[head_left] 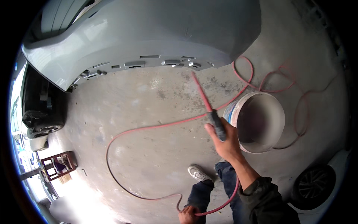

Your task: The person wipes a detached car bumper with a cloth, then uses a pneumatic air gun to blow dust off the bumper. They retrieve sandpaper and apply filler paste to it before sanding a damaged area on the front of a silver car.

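My right hand (228,143) is closed round the black grip of a slim tool with a long red shaft (201,92); its exact kind does not show. The shaft points away from me, its tip blurred near the lower edge of a grey car bumper (179,33). Low in the view, my left hand (189,215) is closed on a red hose (164,126). From there one length loops over the floor, and another curves up beside my leg and passes behind my right forearm. A white bucket (282,119) stands just right of my right hand.
Coils of the hose lie on the concrete floor (149,160) beyond the bucket and to its right. A car wheel (313,186) is at the lower right. On the left are a dark vehicle part with a tyre (44,130) and a small brown rack (71,158).
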Demonstrator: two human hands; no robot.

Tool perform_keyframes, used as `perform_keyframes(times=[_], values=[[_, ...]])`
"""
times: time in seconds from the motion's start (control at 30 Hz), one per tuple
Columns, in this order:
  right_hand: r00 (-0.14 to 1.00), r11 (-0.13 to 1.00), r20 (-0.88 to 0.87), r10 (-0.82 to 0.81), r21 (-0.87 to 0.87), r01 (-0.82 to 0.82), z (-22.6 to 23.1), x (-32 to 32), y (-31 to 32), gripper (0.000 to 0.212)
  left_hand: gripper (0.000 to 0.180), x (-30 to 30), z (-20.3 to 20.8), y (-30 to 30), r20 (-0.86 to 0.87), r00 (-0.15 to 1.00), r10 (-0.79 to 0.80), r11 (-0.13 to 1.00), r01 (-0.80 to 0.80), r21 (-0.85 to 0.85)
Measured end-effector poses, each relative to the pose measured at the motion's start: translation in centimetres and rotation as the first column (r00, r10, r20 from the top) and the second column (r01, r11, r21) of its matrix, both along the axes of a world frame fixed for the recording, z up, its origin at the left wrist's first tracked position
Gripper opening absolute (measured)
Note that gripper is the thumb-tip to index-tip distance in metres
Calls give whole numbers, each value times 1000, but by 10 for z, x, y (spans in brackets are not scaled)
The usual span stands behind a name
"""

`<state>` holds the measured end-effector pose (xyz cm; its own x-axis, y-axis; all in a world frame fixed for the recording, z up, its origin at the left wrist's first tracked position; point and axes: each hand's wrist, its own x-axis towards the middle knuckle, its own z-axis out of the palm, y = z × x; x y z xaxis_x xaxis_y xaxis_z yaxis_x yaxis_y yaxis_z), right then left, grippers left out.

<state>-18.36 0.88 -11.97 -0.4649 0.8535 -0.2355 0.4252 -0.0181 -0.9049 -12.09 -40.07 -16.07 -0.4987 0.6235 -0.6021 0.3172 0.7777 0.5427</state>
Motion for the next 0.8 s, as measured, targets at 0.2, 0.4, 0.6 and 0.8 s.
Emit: perform_keyframes(times=[0.2, 0.4, 0.6, 0.8], values=[[991, 994, 85, -105, -18, 107, 6, 59, 7, 30, 18, 4, 24, 3, -122, 974, -191, 981, 194, 15], [991, 991, 87, -103, -72, 110, 33, 72, 5, 28, 17, 23, 40, -14, 52, 940, -338, 941, 338, 3], [984, 986, 151, -89, -125, 109, 54, 61, -11, 26, 16, 29, 48, -25, 115, 898, -424, 901, 431, -51], [979, 992, 164, 123, 20, -128, 95, 33, -52, 22, 25, 45, 75, -26, 273, 878, -394, 907, 419, -35]])
